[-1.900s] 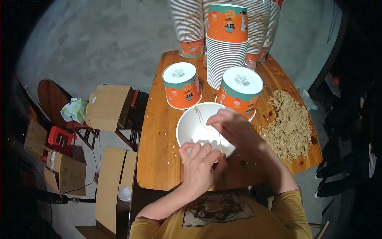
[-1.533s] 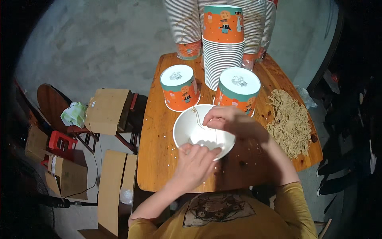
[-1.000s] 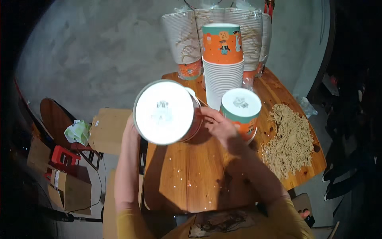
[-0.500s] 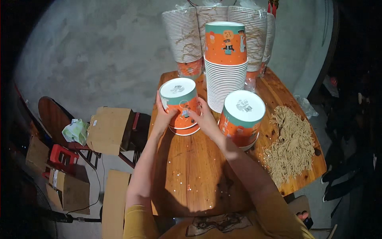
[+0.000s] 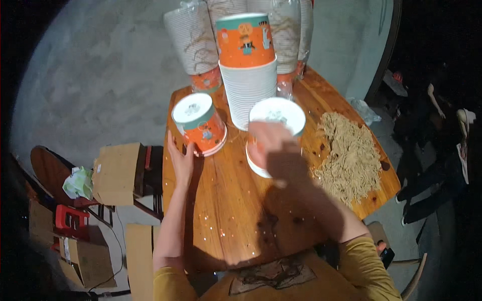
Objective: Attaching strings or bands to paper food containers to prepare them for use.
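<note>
In the head view, read the wooden table [image 5: 226, 205] as a clock with twelve at its far edge. The left tub [image 5: 203, 128], orange with a teal band, sits upside down near ten. The right tub [image 5: 277, 111], also inverted, stands just inside twelve, the tall stack [image 5: 248, 67] behind it toward half past eleven. A tan heap of strings [image 5: 349, 155] lies near three.

To handle these tubs well, you would probably do best with light, even finger pressure low on the wall, where the rim should resist denting. Lift straight so nested rims don't bind, and watch that your right forearm doesn't brush the strings.

Your left hand [image 5: 182, 163] is at the left tub's seven o'clock side, thumb and fingers spread well apart, closed round nothing; whether the fingertips press the wall, I can't tell. Your right hand [image 5: 275, 145] is blurred in front of the right tub's six o'clock side, hiding part of its wall; how far its fingers are open, or whether they grip the tub, can't be made out.
</note>
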